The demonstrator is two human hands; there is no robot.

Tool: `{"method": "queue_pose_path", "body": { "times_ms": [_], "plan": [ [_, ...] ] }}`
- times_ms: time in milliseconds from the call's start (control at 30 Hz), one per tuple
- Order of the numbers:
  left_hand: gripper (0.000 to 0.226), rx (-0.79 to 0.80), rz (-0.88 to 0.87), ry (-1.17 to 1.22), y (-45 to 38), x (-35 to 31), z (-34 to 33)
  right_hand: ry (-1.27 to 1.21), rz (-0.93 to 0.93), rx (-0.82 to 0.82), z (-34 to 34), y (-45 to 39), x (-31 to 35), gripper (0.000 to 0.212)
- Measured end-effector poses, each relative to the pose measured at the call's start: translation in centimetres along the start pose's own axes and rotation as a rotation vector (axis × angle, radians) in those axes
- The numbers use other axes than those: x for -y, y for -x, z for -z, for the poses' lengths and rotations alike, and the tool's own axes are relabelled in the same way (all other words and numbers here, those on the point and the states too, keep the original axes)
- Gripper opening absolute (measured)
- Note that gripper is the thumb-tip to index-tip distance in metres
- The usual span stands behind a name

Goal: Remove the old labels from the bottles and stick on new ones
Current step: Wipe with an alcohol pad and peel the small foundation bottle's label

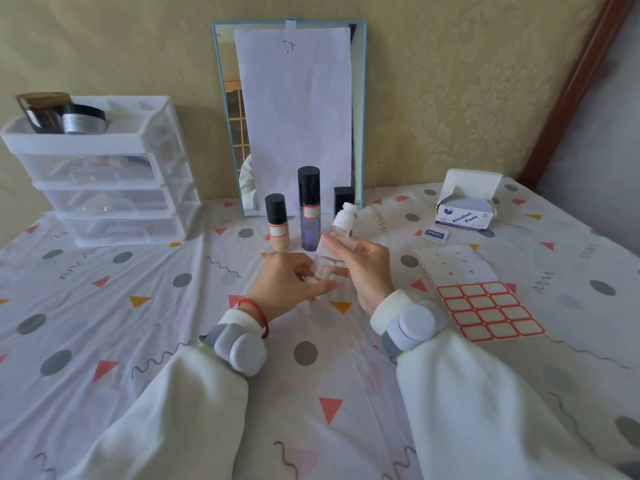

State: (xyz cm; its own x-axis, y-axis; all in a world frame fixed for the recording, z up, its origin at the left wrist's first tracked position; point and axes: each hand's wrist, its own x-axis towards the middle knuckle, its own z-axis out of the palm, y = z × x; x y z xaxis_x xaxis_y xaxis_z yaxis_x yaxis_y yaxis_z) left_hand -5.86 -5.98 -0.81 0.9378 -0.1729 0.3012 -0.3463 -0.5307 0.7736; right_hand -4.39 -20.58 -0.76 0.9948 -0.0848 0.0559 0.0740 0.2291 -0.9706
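Patterned surface point(104, 306), mirror point(360, 98) behind. Clear bottle point(329, 261) tilted, held above surface between both hands. Left hand point(287, 285) fingers point(320, 289) cradle base, loosely spread. Right hand point(363, 271) fingers point(337, 244) wrap upper body. Label sheet point(485, 299) right.

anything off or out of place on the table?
Nothing spilled or damaged. Only oddities: a single wipe sachet lies loose beside the open alcohol pad box, and the sticker sheet sits askew, its upper rows already peeled.

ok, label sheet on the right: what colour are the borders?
Red-orange borders around pale blank centres on the label sheet, clearest in the head view.
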Motion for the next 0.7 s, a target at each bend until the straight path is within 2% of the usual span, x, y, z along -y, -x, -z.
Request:
{"method": "queue_pose_path", "body": {
  "times_ms": [167,300,367,567,700],
  "plan": [
    [0.019,0.038,-0.012,0.083,0.29,-0.06,0.28,-0.003,0.003,0.077,0.07,0.04,0.16,0.025],
    [0.017,-0.009,-0.003,0.179,0.30,-0.15,0.09,-0.007,-0.006,0.135,0.70,-0.21,0.66,0.038],
    [0.016,-0.013,-0.007,0.146,0.32,-0.05,0.00,0.014,-0.004,0.131,0.66,-0.23,0.59,0.040],
    [0.017,-0.076,-0.162,-0.112,0.36,0.18,-0.37,0.009,0.032,0.021,-0.02,0.14,0.07,0.023],
    [0.016,-0.048,-0.145,-0.038,0.35,0.27,-0.06,0.021,0.033,0.084,0.33,0.10,0.41,0.029]
  ]
}}
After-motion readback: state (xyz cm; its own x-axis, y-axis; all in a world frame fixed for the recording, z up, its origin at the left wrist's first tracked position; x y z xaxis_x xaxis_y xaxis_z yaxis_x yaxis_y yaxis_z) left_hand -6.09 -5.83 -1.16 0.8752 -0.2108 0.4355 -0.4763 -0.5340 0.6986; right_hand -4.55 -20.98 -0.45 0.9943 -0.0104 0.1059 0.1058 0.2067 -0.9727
